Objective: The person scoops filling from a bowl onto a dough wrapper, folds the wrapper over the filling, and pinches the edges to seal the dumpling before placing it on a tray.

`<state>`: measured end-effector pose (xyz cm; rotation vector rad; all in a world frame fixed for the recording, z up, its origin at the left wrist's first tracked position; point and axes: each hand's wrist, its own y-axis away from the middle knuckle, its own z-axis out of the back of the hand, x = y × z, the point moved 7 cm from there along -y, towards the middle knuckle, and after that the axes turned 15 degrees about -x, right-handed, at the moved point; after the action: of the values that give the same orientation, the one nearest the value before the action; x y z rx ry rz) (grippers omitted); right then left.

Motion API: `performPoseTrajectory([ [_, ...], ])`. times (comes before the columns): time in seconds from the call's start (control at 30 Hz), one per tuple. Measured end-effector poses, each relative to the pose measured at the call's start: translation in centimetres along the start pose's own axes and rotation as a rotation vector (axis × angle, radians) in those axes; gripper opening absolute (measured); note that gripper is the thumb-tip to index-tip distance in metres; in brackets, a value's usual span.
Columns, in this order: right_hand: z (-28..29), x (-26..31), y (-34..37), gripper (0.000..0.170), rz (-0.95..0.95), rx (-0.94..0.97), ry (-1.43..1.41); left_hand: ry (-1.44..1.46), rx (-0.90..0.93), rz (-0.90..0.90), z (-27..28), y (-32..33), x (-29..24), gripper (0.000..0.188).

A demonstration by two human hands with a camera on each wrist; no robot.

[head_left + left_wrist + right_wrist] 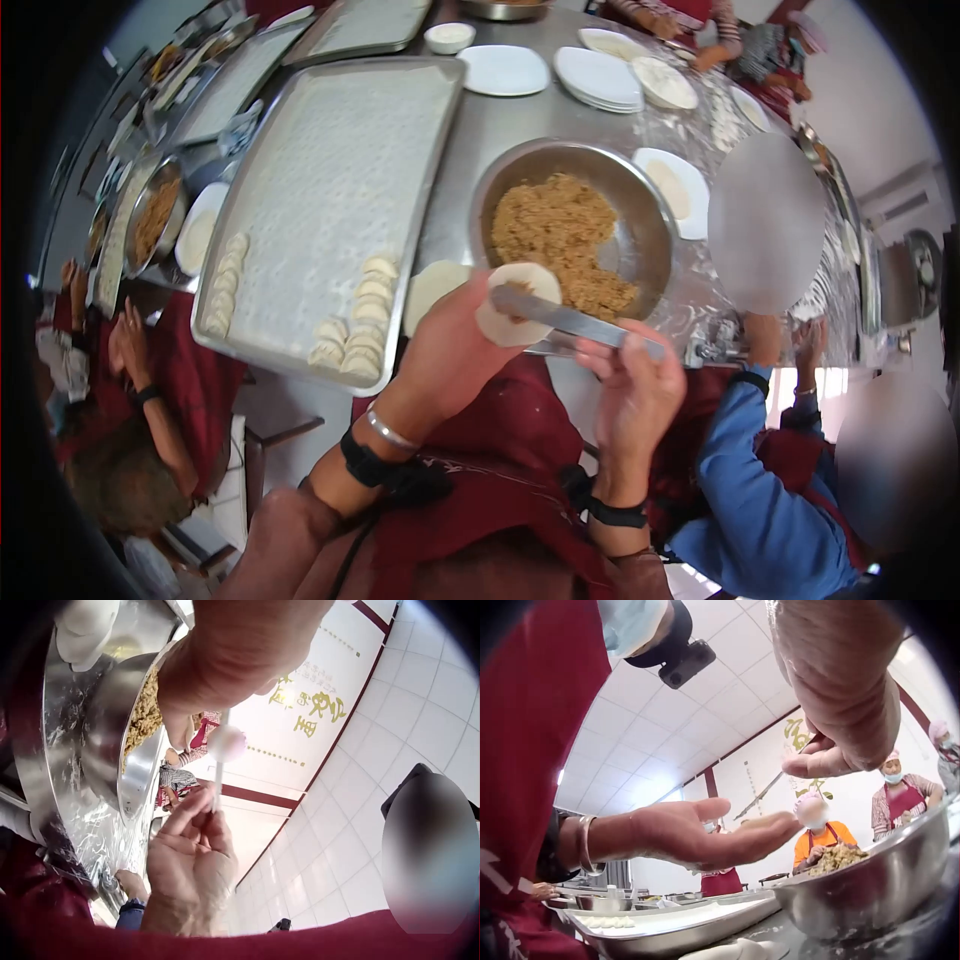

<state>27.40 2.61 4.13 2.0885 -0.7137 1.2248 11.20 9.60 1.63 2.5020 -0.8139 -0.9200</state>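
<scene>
My left hand (450, 345) lies palm up, its fingers nearly straight in the right wrist view. A round dough wrapper (492, 326) rests on its fingers, with a little brown filling in the middle. My right hand (640, 390) pinches a flat metal spatula (582, 325) between thumb and fingers; the blade's tip lies over the wrapper and covers part of the filling. Just beyond both hands is a steel bowl (655, 235) of minced filling (550, 225). More pale wrappers (432, 288) lie beside the left hand, partly hidden by it.
A large metal tray (320, 170) at left holds rows of folded dumplings (372, 310) near its front edge. White plates (505, 70) and a small white bowl (450, 38) stand farther back. People work on both sides; a blue sleeve (750, 490) is close at right.
</scene>
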Motion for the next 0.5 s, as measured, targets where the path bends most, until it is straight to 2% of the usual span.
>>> performPoseTrajectory([
  [0.1,1.1,-2.3,-0.8,0.019,-0.09,-0.027,-0.031,0.049,0.059,-0.007,0.1,0.5,-0.1,0.054],
  [0.2,1.4,-1.9,-0.4,0.019,-0.129,-0.006,-0.022,0.055,0.057,-0.042,0.0,0.7,-0.7,0.056],
  [0.27,2.4,-1.6,-0.5,0.02,-0.098,-0.015,-0.055,0.112,0.0,-0.041,0.8,0.3,-0.8,0.057],
  [0.33,3.3,-0.9,-0.9,0.019,-0.09,-0.082,-0.08,0.117,0.032,-0.011,1.1,0.2,-0.9,0.052],
  [0.4,4.5,-0.6,-1.5,0.019,-0.092,-0.118,-0.109,0.176,0.022,0.006,2.2,0.0,-1.0,0.054],
  [0.5,6.3,-0.8,-2.4,0.019,-0.105,-0.17,-0.171,0.062,0.066,-0.05,1.1,0.3,-1.0,0.056],
])
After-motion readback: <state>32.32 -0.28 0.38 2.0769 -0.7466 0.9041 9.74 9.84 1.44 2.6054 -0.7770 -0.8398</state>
